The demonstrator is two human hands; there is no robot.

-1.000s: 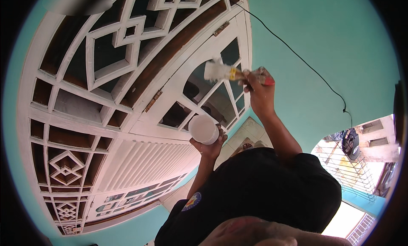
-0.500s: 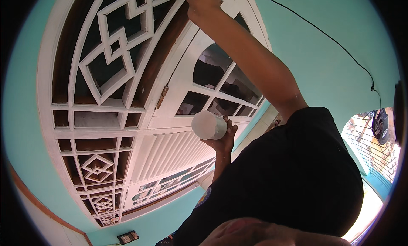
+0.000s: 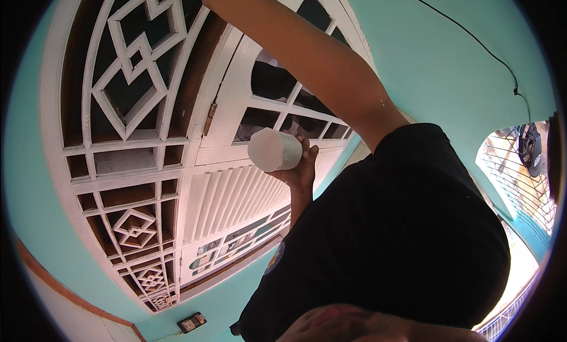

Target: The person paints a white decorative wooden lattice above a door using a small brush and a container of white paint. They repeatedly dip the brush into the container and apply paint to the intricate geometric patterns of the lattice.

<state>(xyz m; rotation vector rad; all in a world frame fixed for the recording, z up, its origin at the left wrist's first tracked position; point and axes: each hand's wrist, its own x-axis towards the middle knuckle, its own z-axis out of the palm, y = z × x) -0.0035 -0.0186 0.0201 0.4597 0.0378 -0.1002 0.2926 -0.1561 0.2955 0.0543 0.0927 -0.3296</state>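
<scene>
My left hand (image 3: 302,171) is wrapped round a whitish cylindrical container (image 3: 286,150), its pale round end tilted toward the view. I cannot tell whether that end is a lid, a base or its contents. It is held in front of a white panelled door (image 3: 224,159) with glass panes above and slatted panels below. From the black-sleeved shoulder, my right forearm (image 3: 319,58) stretches up across the door toward the white lattice frame (image 3: 127,129). My right hand is cut off by the upper edge, so its fingers are hidden.
Turquoise wall (image 3: 437,64) surrounds the door frame, with a black cable (image 3: 466,32) running down it. A dark object (image 3: 530,150) hangs by a grilled opening (image 3: 508,165) at right. A small box (image 3: 192,322) is fixed low on the wall. A metal hinge (image 3: 209,119) joins door and frame.
My right arm has reached further up and left, taking its hand out of view. My left hand and the container sit higher and further left. The whole view has shifted slightly.
</scene>
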